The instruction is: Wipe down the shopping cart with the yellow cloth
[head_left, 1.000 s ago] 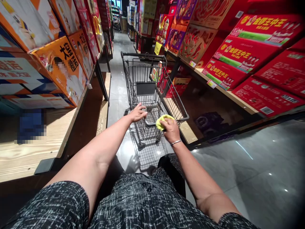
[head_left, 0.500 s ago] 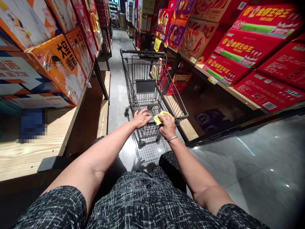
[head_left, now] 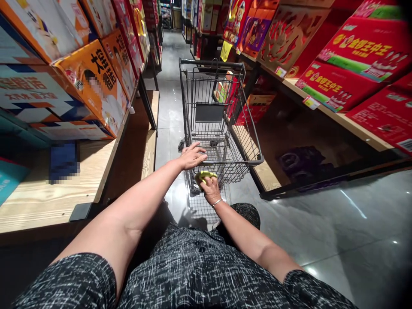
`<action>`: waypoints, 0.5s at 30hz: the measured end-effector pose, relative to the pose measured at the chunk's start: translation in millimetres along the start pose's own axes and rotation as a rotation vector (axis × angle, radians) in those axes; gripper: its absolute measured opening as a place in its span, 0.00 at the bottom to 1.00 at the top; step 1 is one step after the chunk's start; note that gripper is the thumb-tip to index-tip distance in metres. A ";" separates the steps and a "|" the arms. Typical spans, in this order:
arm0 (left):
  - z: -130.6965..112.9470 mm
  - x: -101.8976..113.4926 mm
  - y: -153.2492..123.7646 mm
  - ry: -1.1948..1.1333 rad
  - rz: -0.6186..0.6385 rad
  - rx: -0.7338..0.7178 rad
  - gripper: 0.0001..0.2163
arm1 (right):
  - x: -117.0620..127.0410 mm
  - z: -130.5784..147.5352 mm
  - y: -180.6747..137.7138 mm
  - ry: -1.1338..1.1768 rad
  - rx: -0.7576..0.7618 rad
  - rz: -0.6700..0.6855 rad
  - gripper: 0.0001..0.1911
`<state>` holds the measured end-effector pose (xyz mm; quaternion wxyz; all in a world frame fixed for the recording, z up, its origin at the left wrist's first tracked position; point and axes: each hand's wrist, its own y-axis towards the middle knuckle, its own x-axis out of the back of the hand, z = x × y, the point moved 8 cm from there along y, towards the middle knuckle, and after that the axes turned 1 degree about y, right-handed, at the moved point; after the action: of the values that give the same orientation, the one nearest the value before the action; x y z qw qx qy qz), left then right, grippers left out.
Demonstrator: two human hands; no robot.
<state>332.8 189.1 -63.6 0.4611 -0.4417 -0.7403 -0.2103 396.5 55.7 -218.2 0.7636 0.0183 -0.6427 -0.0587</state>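
Fingers [head_left: 207, 183] of right hand [head_left: 211, 190] clench yellow cloth [head_left: 203, 174] on near end of cart [head_left: 210, 62], which runs toward 12 o'clock; left hand [head_left: 192, 156] rests open at cloth's 11 o'clock.

right grip [head_left: 210, 189] slid left along the near end of the cart [head_left: 209, 112]. 1 s ago it was at the right corner of the near rim, 0.5 s ago mid-rim. Now it's off the rim and lower, on the near wire wall just below the left grip [head_left: 192, 156].

yellow cloth [head_left: 203, 175] went with it. It was bunched on top of the rim, now it's mostly under the fingers with only a strip showing.

Gap between the two grips has closed, they're now just beside each other.

View swung too: cart sits further right and a bit higher in frame, and a teal box [head_left: 8, 180] corner has come in at the left edge.
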 end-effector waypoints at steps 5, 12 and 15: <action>2.6 -0.8 -0.1 0.052 -0.005 -0.027 0.17 | -70.0 -5.0 -19.1 0.026 -0.038 0.287 0.29; 9.4 1.4 1.0 0.036 -0.012 -0.043 0.17 | -14.9 -2.0 -6.6 0.000 0.125 -0.038 0.21; 14.2 3.7 0.7 0.034 -0.040 -0.057 0.18 | 54.4 -10.3 -3.8 0.009 0.180 -0.338 0.20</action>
<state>325.6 201.4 -67.3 0.4565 -0.4360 -0.7348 -0.2481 415.5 45.2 -167.0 0.7410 0.1942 -0.6299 -0.1282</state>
